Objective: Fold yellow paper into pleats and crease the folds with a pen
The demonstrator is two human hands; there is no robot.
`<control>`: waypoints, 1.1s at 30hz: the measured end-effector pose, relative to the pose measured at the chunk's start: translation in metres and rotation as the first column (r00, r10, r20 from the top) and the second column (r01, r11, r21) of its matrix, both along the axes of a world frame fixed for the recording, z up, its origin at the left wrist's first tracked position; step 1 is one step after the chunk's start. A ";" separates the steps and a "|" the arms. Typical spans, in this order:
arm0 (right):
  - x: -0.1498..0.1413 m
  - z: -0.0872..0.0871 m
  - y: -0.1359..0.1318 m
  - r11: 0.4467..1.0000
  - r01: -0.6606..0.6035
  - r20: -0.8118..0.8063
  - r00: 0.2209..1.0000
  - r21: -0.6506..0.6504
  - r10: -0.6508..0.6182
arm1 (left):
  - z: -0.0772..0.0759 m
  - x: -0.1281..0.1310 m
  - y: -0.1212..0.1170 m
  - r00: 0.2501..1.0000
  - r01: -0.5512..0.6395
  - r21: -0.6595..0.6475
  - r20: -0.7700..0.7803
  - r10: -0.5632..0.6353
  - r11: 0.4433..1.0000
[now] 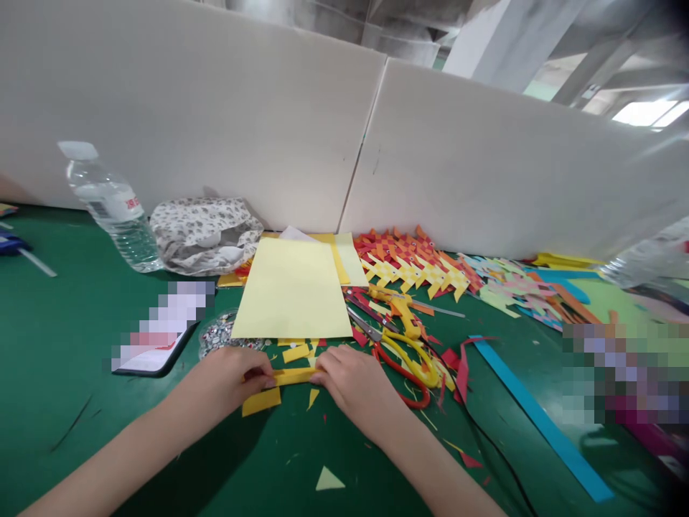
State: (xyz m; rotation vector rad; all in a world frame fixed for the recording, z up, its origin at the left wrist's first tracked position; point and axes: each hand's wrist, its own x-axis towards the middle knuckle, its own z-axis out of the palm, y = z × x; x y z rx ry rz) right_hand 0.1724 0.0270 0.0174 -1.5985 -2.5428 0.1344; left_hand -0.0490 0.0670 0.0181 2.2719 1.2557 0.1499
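A narrow yellow paper strip [295, 376] is stretched level between my two hands, low over the green table. My left hand [232, 375] pinches its left end, and my right hand [344, 380] pinches the right end. Just under the left fingers lies a yellow paper piece [262, 402]; a smaller yellow piece [296, 352] rests beyond the strip. Past both hands lies a pale yellow sheet [293, 291], partly over a clear dish of small beads or eyes [218, 334]. Red-handled and yellow-handled scissors [403, 373] lie beside my right hand.
A yellow glue gun [405, 314] with a black cord lies beyond the scissors. Paper scraps litter the green table [161, 438]. At the left are a phone [169, 327], a water bottle [115, 208] and a patterned cloth bag [207, 233]. Woven paper fish [414, 262] are piled by the white partition.
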 end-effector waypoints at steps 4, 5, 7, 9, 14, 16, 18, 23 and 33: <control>-0.003 0.008 0.002 0.988 0.104 -0.058 0.992 -0.113 -0.111 | -0.003 0.002 0.002 0.999 0.028 0.096 0.029 -0.031 0.995; -0.003 0.009 0.002 0.986 0.110 -0.074 0.990 -0.122 -0.120 | -0.005 0.001 0.001 0.998 0.035 0.124 0.038 -0.040 0.992; -0.003 0.010 0.002 0.984 0.115 -0.105 0.986 -0.134 -0.129 | -0.009 0.000 -0.002 0.996 0.048 0.174 0.063 -0.060 0.984; -0.003 0.011 0.002 0.977 0.138 -0.122 0.980 -0.162 -0.159 | -0.012 -0.002 -0.004 0.993 0.061 0.219 0.083 -0.081 0.974; -0.004 0.013 0.001 0.974 0.137 -0.123 0.979 -0.183 -0.160 | -0.009 0.000 -0.003 0.997 0.075 0.211 0.007 -0.078 0.975; -0.005 0.012 0.000 0.977 0.136 -0.132 0.979 -0.161 -0.158 | -0.005 0.003 0.000 0.998 0.066 0.183 -0.020 -0.063 0.981; -0.005 0.011 -0.001 0.982 0.134 -0.137 0.979 -0.133 -0.152 | -0.003 0.005 0.001 0.998 0.061 0.177 -0.034 -0.056 0.982; -0.002 0.009 -0.003 0.996 0.078 -0.099 0.992 -0.047 -0.082 | -0.006 0.004 -0.006 0.996 0.092 0.226 -0.015 -0.091 0.970; 0.005 0.009 -0.010 0.988 -0.020 -0.205 0.977 0.151 0.051 | -0.006 0.008 -0.016 0.985 0.063 0.559 0.099 -0.141 0.827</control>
